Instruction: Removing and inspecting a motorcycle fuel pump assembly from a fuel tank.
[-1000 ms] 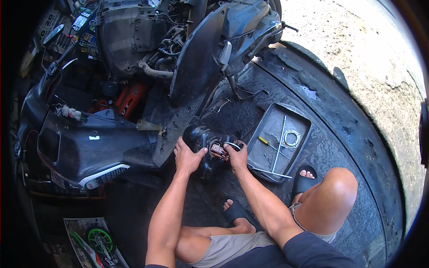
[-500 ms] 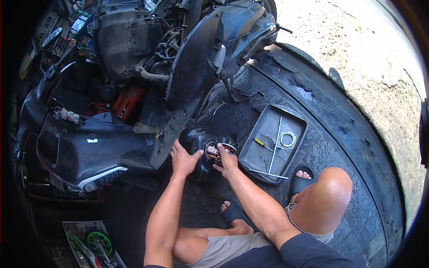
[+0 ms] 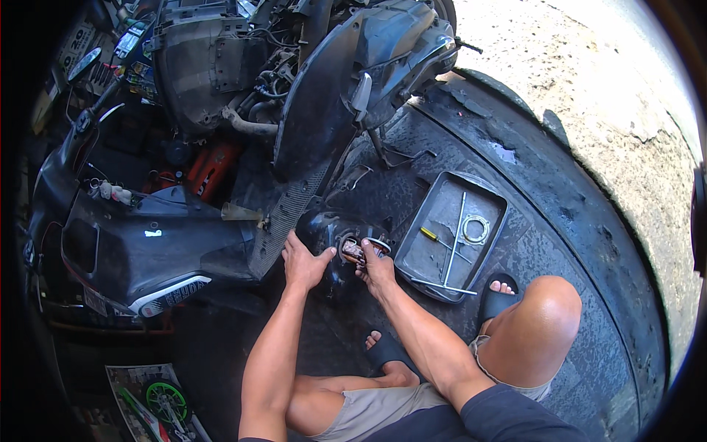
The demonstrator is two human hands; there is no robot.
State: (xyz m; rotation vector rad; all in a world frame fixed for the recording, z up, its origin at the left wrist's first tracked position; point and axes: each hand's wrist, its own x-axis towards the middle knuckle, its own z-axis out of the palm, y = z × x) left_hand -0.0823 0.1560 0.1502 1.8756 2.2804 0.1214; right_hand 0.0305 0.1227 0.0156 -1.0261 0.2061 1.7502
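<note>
One head-worn fisheye view, looking steeply down from your face, facing forward over your knees to the ground, close to your left hand [image 3: 304, 261] and right hand [image 3: 377, 267] mid-frame — scooter [image 3: 221, 110] above, tray [image 3: 482, 188] right — edges bending outward.

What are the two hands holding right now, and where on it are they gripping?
The left hand steadies the black tank-like part on the ground by its left side. The right hand grips the small brownish fitting at its round opening.
</note>
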